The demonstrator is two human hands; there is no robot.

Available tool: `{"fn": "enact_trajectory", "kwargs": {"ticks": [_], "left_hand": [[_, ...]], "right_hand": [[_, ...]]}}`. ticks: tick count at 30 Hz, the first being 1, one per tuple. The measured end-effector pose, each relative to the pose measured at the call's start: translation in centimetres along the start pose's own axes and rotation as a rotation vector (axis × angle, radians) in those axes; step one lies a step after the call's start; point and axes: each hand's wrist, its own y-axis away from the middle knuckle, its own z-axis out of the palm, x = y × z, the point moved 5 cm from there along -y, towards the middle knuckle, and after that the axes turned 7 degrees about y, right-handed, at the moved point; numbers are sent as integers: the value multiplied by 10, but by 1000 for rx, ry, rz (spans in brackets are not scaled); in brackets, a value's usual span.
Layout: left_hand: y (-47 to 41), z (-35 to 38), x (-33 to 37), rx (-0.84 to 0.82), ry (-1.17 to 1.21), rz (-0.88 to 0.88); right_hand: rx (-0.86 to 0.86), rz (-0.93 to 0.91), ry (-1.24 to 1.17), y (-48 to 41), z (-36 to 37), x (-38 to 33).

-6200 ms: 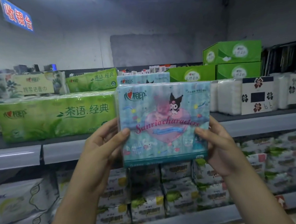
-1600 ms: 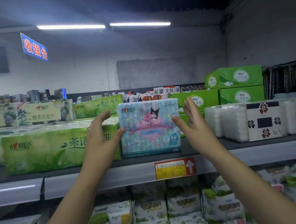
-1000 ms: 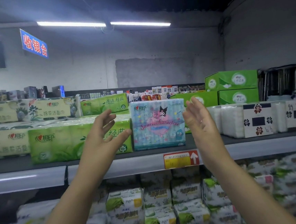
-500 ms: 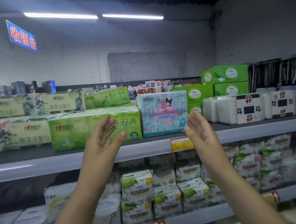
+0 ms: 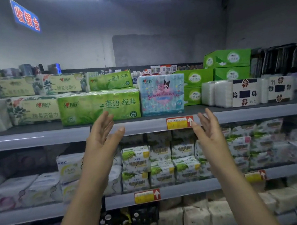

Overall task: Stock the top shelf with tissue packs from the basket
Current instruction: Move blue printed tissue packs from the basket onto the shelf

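Note:
A light-blue tissue pack (image 5: 162, 94) with a pink heart and cartoon print stands upright on the grey top shelf (image 5: 37, 139), between a long green tissue pack (image 5: 100, 106) and green boxes (image 5: 193, 95). My left hand (image 5: 101, 140) is open, fingers spread, held in front of the shelf edge below the green pack. My right hand (image 5: 209, 132) is open too, below and right of the blue pack. Neither hand touches a pack. The basket is out of view.
White packs with flower labels (image 5: 233, 93) fill the shelf's right side, beige floral packs (image 5: 33, 110) its left. Stacked green boxes (image 5: 228, 59) stand behind. The lower shelves hold rows of small wrapped packs (image 5: 160, 163). A red-yellow price tag (image 5: 179, 122) hangs on the top shelf's edge.
Both hands let go of the blue pack, which stayed on the top shelf, and have drawn back and down from it. The view has tilted down.

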Motion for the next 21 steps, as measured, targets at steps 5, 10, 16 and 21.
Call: {"fn": "enact_trajectory", "kwargs": {"ticks": [5, 10, 16, 21], "left_hand": [[2, 9, 2, -9, -11, -11], [7, 14, -3, 20, -21, -29], [14, -2, -7, 106, 21, -59], [19, -17, -7, 126, 23, -78]], "right_hand": [[-22, -33, 39, -3, -7, -1], [-45, -41, 39, -7, -12, 3], [-70, -19, -15, -7, -10, 6], [-76, 5, -77, -3, 0, 6]]}}
